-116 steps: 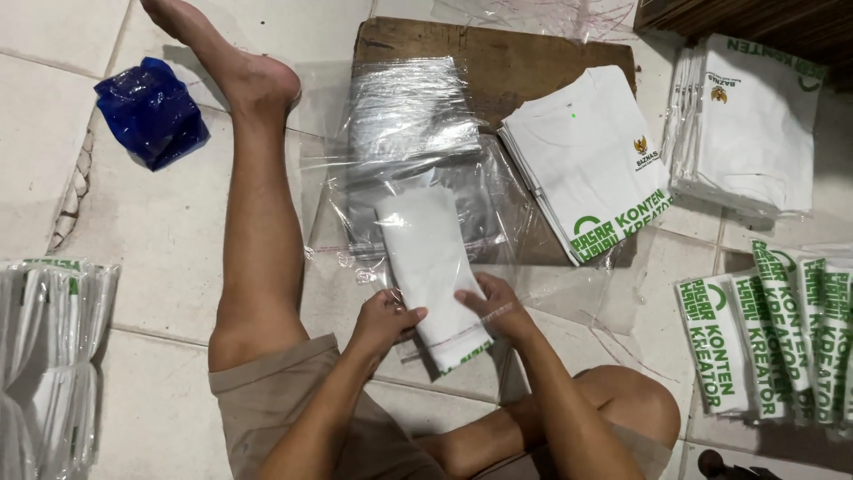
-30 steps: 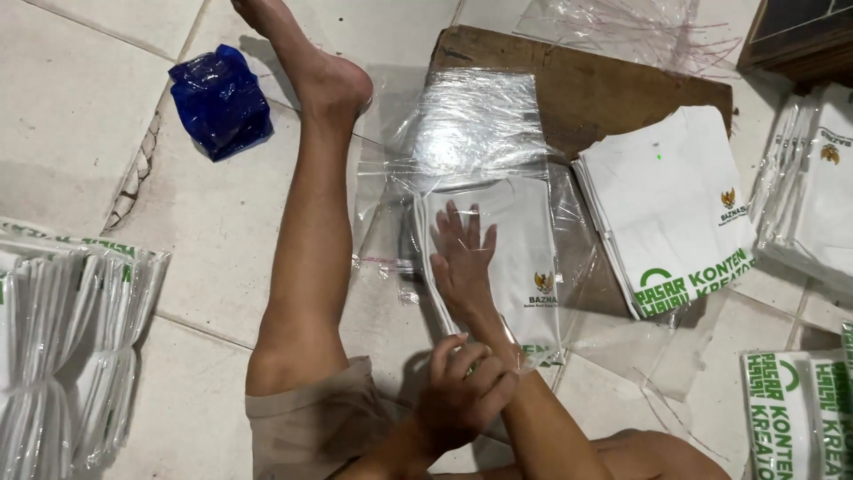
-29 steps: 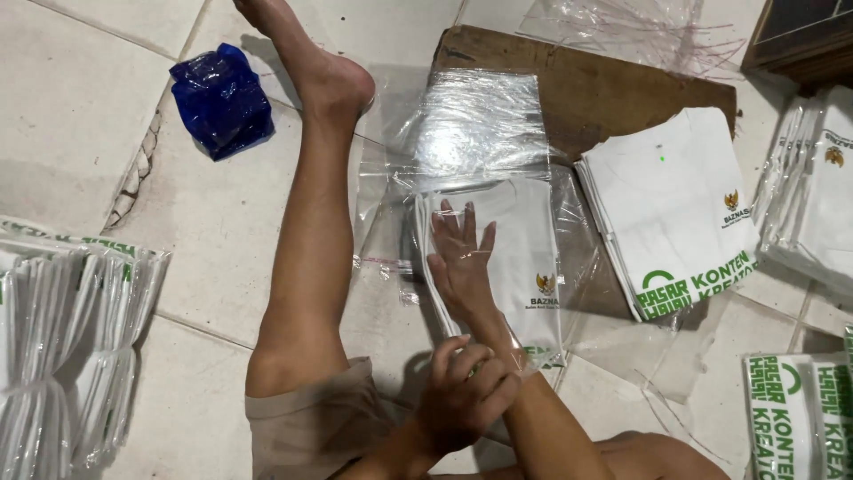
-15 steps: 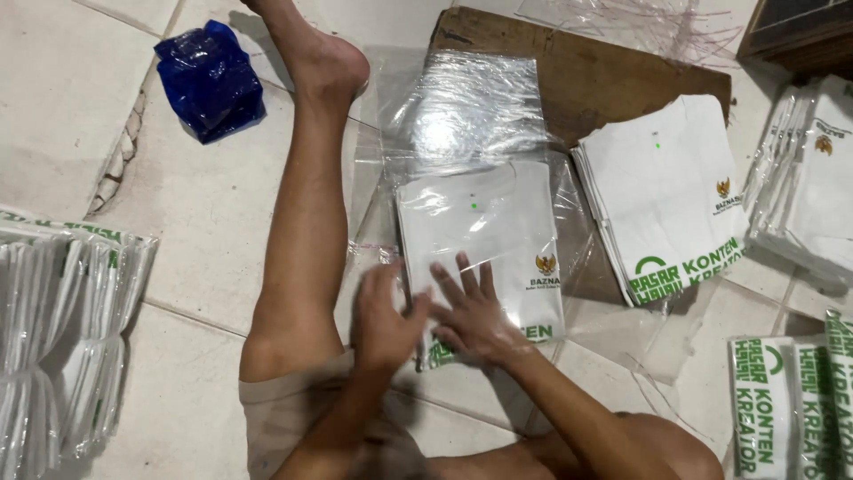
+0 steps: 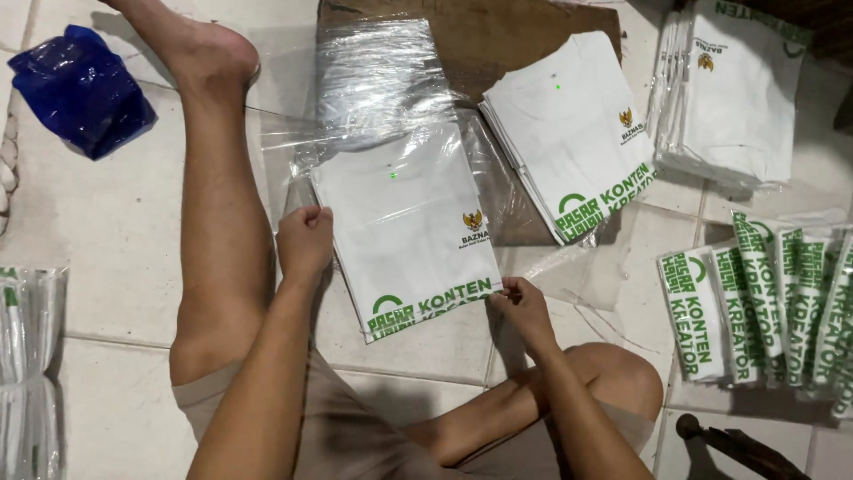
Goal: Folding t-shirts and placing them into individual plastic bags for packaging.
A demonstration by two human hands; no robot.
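A folded white shirt (image 5: pixel 404 222) with green lettering and a small crest lies on the floor tiles, partly inside a clear plastic bag (image 5: pixel 382 98). My left hand (image 5: pixel 305 242) pinches the shirt's left edge. My right hand (image 5: pixel 522 302) pinches its lower right corner. My bare left leg (image 5: pixel 218 213) stretches out beside the shirt.
A stack of folded white shirts (image 5: pixel 573 133) rests on a brown board (image 5: pixel 498 36). More bagged shirts (image 5: pixel 733 98) lie at the upper right, rolled ones (image 5: pixel 773 302) at the right. A blue plastic bag (image 5: pixel 80 89) sits upper left, bagged items (image 5: pixel 27 356) at the left edge.
My hands have moved from the middle of the shirt out to its left edge and lower right corner. The shirt now lies flat and wider.
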